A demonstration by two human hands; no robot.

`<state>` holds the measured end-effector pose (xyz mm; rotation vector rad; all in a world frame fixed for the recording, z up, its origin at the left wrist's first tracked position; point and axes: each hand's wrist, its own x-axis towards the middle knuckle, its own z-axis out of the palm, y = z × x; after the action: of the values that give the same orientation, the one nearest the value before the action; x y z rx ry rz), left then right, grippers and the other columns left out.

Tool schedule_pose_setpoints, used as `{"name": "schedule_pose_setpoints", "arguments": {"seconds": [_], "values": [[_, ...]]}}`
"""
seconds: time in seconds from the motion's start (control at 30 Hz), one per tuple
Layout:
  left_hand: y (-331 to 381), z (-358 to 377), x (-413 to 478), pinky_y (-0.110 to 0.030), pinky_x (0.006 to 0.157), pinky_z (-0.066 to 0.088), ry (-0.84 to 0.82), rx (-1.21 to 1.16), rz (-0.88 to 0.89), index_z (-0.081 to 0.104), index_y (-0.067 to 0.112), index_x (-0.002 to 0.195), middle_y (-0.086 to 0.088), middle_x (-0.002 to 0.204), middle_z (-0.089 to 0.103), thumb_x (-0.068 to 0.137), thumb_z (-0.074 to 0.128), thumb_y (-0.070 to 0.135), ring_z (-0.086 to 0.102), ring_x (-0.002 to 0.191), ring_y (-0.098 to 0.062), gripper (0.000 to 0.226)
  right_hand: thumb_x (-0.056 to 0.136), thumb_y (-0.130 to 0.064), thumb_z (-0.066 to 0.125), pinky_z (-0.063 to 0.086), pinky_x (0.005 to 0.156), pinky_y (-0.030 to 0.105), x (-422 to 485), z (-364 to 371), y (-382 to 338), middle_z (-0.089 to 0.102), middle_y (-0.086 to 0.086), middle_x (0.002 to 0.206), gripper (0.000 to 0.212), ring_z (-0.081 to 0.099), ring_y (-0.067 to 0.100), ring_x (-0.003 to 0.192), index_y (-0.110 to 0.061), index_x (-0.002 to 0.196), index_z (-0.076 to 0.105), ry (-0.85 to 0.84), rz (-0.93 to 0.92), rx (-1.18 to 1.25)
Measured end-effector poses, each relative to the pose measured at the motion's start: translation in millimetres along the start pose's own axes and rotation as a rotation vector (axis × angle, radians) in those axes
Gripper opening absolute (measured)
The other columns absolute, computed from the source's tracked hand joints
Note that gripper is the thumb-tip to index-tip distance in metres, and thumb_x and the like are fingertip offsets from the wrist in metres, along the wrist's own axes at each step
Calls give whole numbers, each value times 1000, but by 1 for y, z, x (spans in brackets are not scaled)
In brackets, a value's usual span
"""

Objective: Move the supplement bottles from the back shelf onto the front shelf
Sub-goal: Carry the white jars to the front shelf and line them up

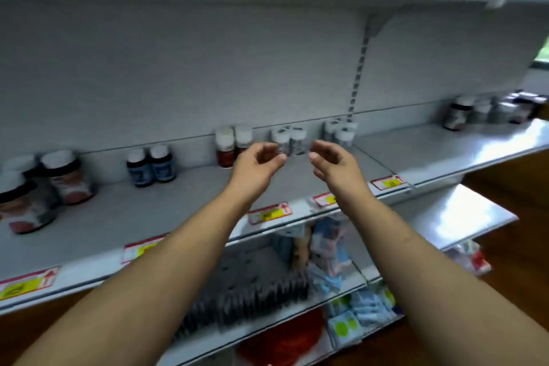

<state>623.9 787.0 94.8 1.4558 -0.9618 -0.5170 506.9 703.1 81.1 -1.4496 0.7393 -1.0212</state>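
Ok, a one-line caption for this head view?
Left hand and right hand, both empty, hover near two white-capped bottles at the back of the shelf.

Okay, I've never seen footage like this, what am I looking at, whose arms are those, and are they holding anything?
This is one picture from a camera worn on a person's head, looking forward and down, so the two bare arms are their own. The left hand and right hand reach toward a pair of white-capped bottles at the back of a grey shop shelf. Both hands are loosely curled and hold nothing. More bottles stand along the back, such as two dark blue bottles. Price labels line the front edge.
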Motion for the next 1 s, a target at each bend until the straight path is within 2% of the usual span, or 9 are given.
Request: {"name": "schedule_pose_setpoints", "arguments": {"seconds": [0.07, 0.2, 0.3, 0.43, 0.63, 0.7, 0.83, 0.93, 1.0], "values": [[4, 60, 5, 0, 64, 41, -61, -20, 7, 56, -4, 115, -6, 99, 57, 86, 59, 3, 53, 87, -10, 30, 89, -2, 54, 41, 96, 30, 6, -54, 0, 54, 6, 110, 36, 50, 14, 103, 0, 126, 50, 61, 8, -11], [5, 166, 27, 1, 67, 42, -177, -94, 7, 56, -4, 114, -3, 95, 58, 86, 58, 2, 53, 83, -6, 28, 89, 0, 54, 43, 94, 30, 27, -152, 11, 55, 7, 109, 35, 53, 14, 98, 1, 123, 51, 228, 7, 10], [1, 245, 49, 0, 67, 42, -292, -119, -3, 56, -4, 115, -3, 95, 59, 87, 56, 1, 53, 92, -12, 28, 88, 0, 54, 44, 82, 21, 46, -220, 27, 56, 6, 110, 34, 55, 4, 87, 0, 122, 52, 327, 9, 25], [-2, 347, 95, 0, 63, 42, -385, -165, 39, 56, 0, 117, -7, 104, 58, 87, 57, 3, 53, 94, -11, 30, 90, -3, 54, 44, 75, 18, 92, -313, 34, 57, 5, 112, 34, 54, 12, 100, -3, 124, 52, 438, -2, 5], [19, 487, 173, 0, 59, 41, -454, -138, 62, 59, 7, 116, -1, 102, 60, 88, 58, 9, 54, 81, -4, 28, 90, -11, 56, 44, 101, 34, 169, -443, 21, 58, 5, 122, 36, 54, 17, 113, -10, 126, 53, 515, 27, -130], [26, 535, 193, 0, 60, 41, -475, -132, 75, 59, 4, 115, -2, 103, 61, 88, 58, 8, 55, 79, -3, 27, 90, -11, 56, 44, 99, 32, 187, -485, 19, 58, 5, 123, 37, 54, 17, 112, -9, 126, 53, 542, 32, -138], [26, 625, 215, -3, 65, 42, -518, -105, 80, 58, 5, 117, -3, 104, 60, 88, 58, 9, 53, 91, -9, 30, 90, -11, 57, 45, 93, 27, 219, -569, 32, 58, 5, 124, 37, 54, 13, 106, -10, 126, 53, 562, 56, -119], [17, 688, 226, -15, 78, 42, -499, -74, 61, 58, 10, 118, -1, 105, 60, 88, 59, 12, 54, 92, -9, 31, 90, -12, 57, 45, 95, 27, 248, -631, 48, 58, 1, 123, 38, 55, 11, 107, -12, 127, 53, 521, 72, -117], [9, 728, 232, -17, 77, 42, -459, -64, 25, 58, 12, 117, -1, 105, 61, 87, 59, 13, 55, 91, -9, 29, 90, -14, 57, 46, 93, 25, 267, -670, 58, 59, -1, 121, 38, 55, 10, 106, -13, 127, 53, 462, 93, -120]]}}
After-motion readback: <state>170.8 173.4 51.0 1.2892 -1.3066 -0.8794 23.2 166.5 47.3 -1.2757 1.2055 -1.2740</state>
